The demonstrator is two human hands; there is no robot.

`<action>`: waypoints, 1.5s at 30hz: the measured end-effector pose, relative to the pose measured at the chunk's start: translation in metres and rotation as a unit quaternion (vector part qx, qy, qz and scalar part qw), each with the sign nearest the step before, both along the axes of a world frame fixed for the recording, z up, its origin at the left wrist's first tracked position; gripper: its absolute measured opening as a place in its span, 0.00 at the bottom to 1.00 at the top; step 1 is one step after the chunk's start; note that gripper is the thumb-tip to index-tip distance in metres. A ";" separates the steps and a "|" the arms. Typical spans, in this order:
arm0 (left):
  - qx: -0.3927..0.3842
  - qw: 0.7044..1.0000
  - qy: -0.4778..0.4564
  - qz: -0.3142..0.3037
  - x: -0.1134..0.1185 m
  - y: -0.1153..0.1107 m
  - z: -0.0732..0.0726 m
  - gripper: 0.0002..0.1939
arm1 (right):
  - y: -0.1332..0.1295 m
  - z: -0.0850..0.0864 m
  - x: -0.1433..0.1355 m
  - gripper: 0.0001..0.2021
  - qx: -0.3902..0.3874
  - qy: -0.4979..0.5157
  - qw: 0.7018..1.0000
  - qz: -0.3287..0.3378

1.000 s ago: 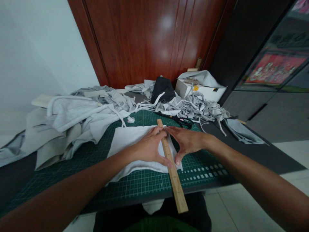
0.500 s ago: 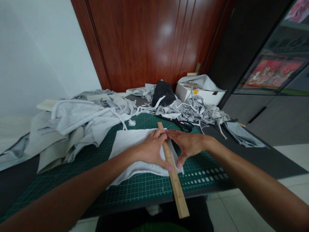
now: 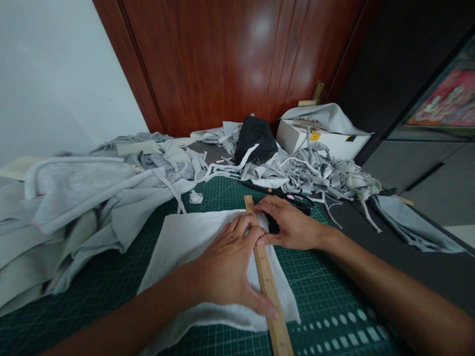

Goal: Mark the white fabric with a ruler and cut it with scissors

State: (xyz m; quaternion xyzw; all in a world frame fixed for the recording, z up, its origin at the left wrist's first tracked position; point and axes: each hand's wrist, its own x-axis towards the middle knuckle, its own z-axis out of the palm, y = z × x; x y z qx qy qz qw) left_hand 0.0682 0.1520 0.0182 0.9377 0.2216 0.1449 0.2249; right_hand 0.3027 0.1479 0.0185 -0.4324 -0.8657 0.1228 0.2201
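Observation:
A white cloth (image 3: 178,237) lies flat on a green cutting mat (image 3: 218,190). Across its right side runs a wooden ruler (image 3: 265,272), pointing away from me. My left hand (image 3: 230,267) presses on the ruler with thumb and fingers spread, its palm over the cloth. At the ruler's right edge, near its far end, is my right hand (image 3: 291,222). Its thumb and forefinger are apart and their tips touch the ruler beside my left fingers. The cloth under my left hand is hidden.
Black scissors (image 3: 297,198) lie beyond my right hand. Grey and white fabric (image 3: 92,198) is heaped on the left, with more scraps (image 3: 319,168) at the back. Also there are a black cloth (image 3: 256,138) and a white box (image 3: 330,143). A folded grey piece (image 3: 411,222) lies right.
My right thumb has moved up along the ruler, closer to my left fingers. The left hand stays pressed on the ruler. The view has come closer to the mat.

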 end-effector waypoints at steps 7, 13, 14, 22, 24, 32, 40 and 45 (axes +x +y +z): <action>-0.025 1.000 0.008 0.009 0.001 0.001 0.001 0.49 | -0.004 -0.019 0.000 0.35 0.017 0.035 0.999 -0.001; -0.023 1.000 -0.007 0.012 0.000 0.002 -0.002 0.56 | 0.002 -0.001 0.016 0.20 0.035 0.050 0.998 0.003; -0.022 1.000 -0.008 0.016 0.000 0.002 -0.003 0.58 | 0.003 0.003 0.025 0.14 0.050 0.061 0.996 -0.030; -0.025 1.000 0.006 0.016 -0.003 0.001 0.000 0.58 | 0.014 0.013 0.096 0.09 0.015 -0.067 0.955 -0.290; -0.026 0.999 0.014 0.015 -0.003 0.001 0.001 0.59 | 0.014 0.013 0.099 0.10 -0.018 -0.076 0.957 -0.278; -0.034 0.999 0.020 0.015 -0.002 0.000 0.003 0.60 | 0.009 0.026 0.094 0.18 -0.076 -0.097 0.956 -0.265; -0.035 0.999 0.015 0.011 -0.002 0.001 0.001 0.60 | 0.003 0.032 0.090 0.22 -0.117 -0.031 0.962 -0.245; -0.030 0.999 0.020 0.013 -0.002 0.002 -0.001 0.61 | 0.004 0.028 0.092 0.21 -0.133 -0.011 0.974 -0.184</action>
